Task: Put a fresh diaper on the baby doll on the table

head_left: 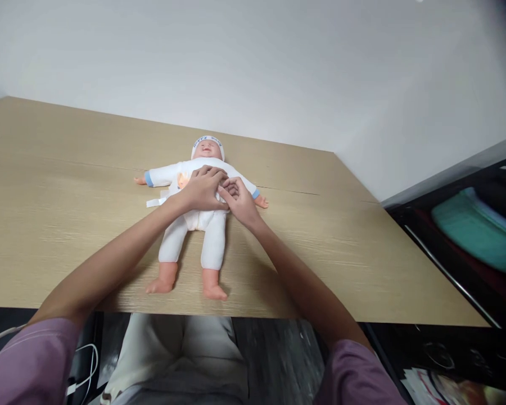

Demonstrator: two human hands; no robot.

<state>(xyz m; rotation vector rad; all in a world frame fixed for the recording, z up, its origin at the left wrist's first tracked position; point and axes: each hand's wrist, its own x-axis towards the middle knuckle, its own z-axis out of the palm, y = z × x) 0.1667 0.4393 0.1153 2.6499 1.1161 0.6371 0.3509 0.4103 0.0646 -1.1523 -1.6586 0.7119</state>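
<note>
A baby doll [213, 247] in a white outfit with blue cuffs and a lettered headband lies on its back, feet toward me. Around its hips is a white diaper [200, 220], mostly hidden by my hands. A white tab [155, 202] sticks out at the doll's left-hand side in the view. Across the belly rests my left hand [206, 188], its fingers stretched over the front. My right hand [238, 198] meets it at the right side of the waist, thumb and fingers pinched together. What lies between those fingertips is hidden.
The doll lies on a wooden table [320, 247] with a pale wall [236, 67] behind. At the right, a dark shelf [409, 219] holds a green item [476, 225]. A white cable [90, 365] hangs below the table's front edge at the left.
</note>
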